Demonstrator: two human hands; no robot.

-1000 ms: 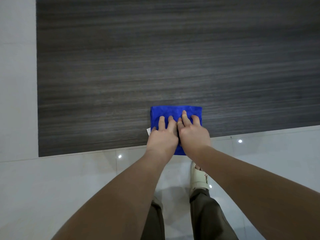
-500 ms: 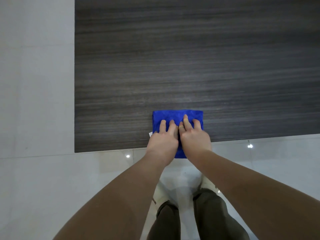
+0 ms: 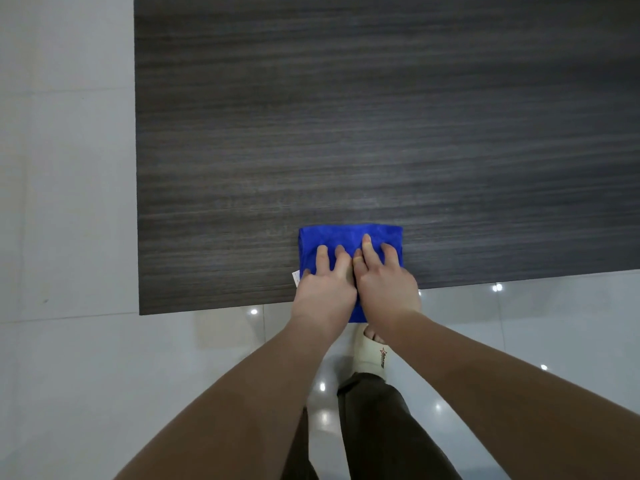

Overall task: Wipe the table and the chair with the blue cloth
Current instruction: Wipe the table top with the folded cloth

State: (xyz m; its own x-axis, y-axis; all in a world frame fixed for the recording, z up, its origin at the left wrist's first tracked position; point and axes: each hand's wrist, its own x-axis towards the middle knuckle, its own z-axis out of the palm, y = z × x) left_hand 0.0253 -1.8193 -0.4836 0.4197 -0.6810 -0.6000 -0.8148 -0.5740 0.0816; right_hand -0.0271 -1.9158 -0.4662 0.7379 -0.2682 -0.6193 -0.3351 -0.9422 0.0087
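Two hands are laid flat, side by side and touching, on the folded blue cloth (image 3: pixel 349 239). The left hand (image 3: pixel 325 292) and right hand (image 3: pixel 386 287) are pressed down with straight fingers. The cloth is kept at the near edge of the dark wooden table (image 3: pixel 346 133), hanging slightly over it. One white slipper (image 3: pixel 375 355) is seen below on the shiny floor tiles (image 3: pixel 69 375).

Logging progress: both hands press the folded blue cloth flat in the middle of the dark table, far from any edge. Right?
Not quite. The head view shows both hands, left and right, pressing the folded blue cloth at the near edge of the dark table, overhanging it slightly, not in the middle.
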